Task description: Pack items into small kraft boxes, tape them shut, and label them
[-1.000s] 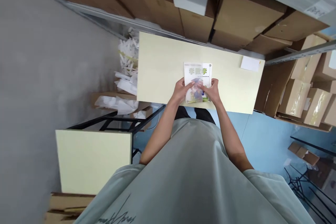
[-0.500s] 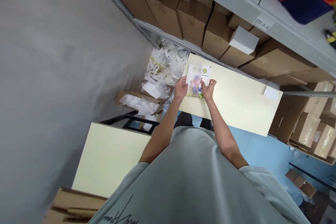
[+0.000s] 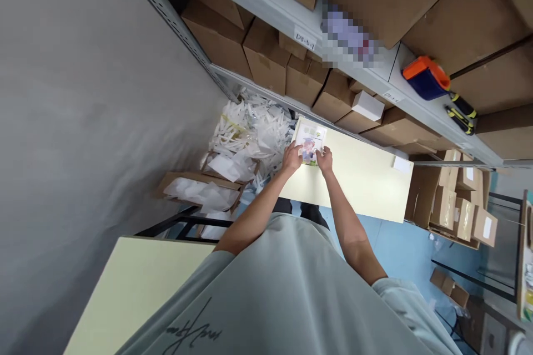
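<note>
A thin book (image 3: 310,143) with a white and green illustrated cover lies at the left end of a pale yellow table (image 3: 362,177). My left hand (image 3: 292,157) grips its left edge. My right hand (image 3: 324,160) grips its near right corner. Both hands hold the book low over the tabletop; whether it rests flat on it I cannot tell.
A small white card (image 3: 402,164) lies at the table's far right corner. White plastic bags (image 3: 250,133) pile up left of the table. Shelves with cardboard boxes (image 3: 266,50) stand behind. A white box (image 3: 367,105) and an orange-blue tool (image 3: 425,76) sit on them. Another pale table (image 3: 137,283) is near left.
The book moved with both hands from the table's middle to its left end. The view tilted up and back, showing more shelving.
</note>
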### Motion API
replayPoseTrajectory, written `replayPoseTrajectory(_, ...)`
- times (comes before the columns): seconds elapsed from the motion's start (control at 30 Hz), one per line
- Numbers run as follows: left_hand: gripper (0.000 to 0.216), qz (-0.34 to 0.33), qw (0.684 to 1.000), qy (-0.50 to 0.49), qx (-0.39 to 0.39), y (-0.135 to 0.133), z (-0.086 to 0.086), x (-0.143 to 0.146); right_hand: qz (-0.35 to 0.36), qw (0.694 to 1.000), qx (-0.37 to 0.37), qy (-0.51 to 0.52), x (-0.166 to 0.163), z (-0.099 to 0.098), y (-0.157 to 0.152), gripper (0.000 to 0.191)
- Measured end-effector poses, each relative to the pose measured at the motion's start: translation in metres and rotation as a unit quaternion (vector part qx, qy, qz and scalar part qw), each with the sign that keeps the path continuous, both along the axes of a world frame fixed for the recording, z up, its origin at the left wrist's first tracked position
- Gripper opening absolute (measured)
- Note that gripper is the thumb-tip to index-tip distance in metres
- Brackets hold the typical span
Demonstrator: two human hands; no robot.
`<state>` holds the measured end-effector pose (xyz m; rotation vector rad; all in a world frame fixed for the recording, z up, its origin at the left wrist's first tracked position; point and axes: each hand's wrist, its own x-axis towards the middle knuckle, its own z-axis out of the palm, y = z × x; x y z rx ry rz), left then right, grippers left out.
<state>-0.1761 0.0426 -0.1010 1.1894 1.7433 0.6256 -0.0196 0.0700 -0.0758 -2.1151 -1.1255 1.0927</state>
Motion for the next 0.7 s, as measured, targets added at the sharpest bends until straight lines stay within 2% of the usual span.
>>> replayPoseTrajectory(0.2, 0.045, 0.027, 0.997, -0.006, 0.067, -0.025, 0.065, -0.009, 0.055, 0.996, 0.056, 0.036, 0.014, 0.065, -0.028, 0.035)
replayPoseTrajectory(0.37, 0.036, 0.128, 0.980, -0.032, 0.148, -0.084, 0.118, -0.014, 0.151, 0.976, 0.114, 0.106, 0.028, 0.106, -0.068, 0.046)
replayPoseTrajectory(0.5, 0.028, 0.220, 0.955, -0.063, 0.189, -0.163, 0.151, -0.011, 0.266, 0.938, 0.146, 0.170, 0.029, 0.128, -0.103, 0.051)
replayPoseTrajectory(0.6, 0.020, 0.302, 0.927, -0.057, 0.216, -0.240, 0.167, 0.001, 0.362, 0.897, 0.137, 0.212, 0.016, 0.142, -0.140, 0.047)
replayPoseTrajectory(0.7, 0.022, 0.405, 0.887, -0.046, 0.218, -0.319, 0.179, 0.021, 0.455, 0.844, 0.099, 0.266, -0.006, 0.153, -0.188, 0.044)
